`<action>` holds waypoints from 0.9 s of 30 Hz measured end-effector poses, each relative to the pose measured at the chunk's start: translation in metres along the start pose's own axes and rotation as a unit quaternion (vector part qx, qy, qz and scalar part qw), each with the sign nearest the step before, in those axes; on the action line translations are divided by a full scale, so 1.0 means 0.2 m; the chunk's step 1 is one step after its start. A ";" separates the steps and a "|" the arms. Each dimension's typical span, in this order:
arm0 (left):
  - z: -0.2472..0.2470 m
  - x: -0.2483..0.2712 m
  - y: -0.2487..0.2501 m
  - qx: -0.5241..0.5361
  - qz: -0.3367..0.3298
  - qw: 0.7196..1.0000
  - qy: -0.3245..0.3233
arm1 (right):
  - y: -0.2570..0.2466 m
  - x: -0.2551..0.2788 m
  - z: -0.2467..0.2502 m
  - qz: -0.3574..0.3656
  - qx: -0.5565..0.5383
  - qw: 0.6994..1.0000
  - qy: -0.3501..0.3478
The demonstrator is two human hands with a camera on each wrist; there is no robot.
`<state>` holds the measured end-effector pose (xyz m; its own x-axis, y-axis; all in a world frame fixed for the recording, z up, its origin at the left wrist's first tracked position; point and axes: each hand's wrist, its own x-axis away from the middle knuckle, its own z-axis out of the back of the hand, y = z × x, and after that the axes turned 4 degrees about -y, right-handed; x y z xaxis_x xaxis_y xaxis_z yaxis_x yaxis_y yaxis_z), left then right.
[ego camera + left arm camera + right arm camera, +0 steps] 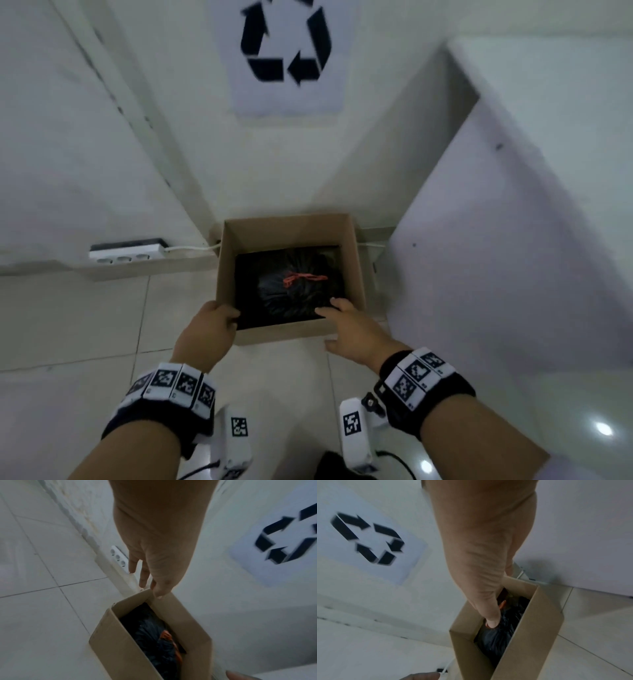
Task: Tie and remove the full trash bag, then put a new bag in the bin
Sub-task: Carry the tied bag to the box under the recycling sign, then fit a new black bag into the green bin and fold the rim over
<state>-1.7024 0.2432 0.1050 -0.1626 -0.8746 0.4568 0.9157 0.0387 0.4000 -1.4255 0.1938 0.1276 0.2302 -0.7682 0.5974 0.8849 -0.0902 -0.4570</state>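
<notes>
2 white walls (164, 102) met in a corner well beyond the hands, with a grey panel (513, 240) leaning in on the right-hand side. Pale floor tiles (85, 325) spread under and to the left of both forearms. A paper sign with a black recycling symbol (286, 44) hung on the wall high above the hands.

Directly ahead of the hands stood the bin, an open cardboard box (287, 233) set on the floor against the wall. Inside it sat the full black trash bag (291, 294), its neck gathered and closed with an orange tie (303, 278) that lay between and just beyond the 2 hands.

The left hand (207, 329) gripped the near left corner of the box, thumb hooked over the rim and inside, the other fingers down the outer wall. The right hand (349, 329) rested on the near right part of the rim with its fingers loosely extended; 1 fingertip reached down inside, close to the bag, and contact could not be told for certain.

A white power strip (125, 253) with 3 sockets lay on the ledge well to the left of the left hand, its cable running toward the box. Marker-covered bands (171, 383) wrapped both wrists.
</notes>
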 end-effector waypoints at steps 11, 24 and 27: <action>0.80 0.76 0.92 -0.109 -0.192 0.975 0.019 | -0.20 1.39 0.65 -0.040 -0.030 0.978 0.201; 0.37 1.16 2.39 -0.179 -0.300 0.936 0.046 | 0.97 2.71 0.75 -0.230 0.017 0.924 0.307; 0.11 1.26 2.76 -0.171 -0.301 0.937 0.046 | 1.32 3.00 0.75 -0.260 0.010 0.922 0.288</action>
<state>-1.2452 0.0542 0.4587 -0.6699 -0.7265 0.1534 0.7348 -0.6190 0.2774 -0.9925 -0.1957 0.4645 -0.4747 -0.8341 0.2808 0.8235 -0.5336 -0.1926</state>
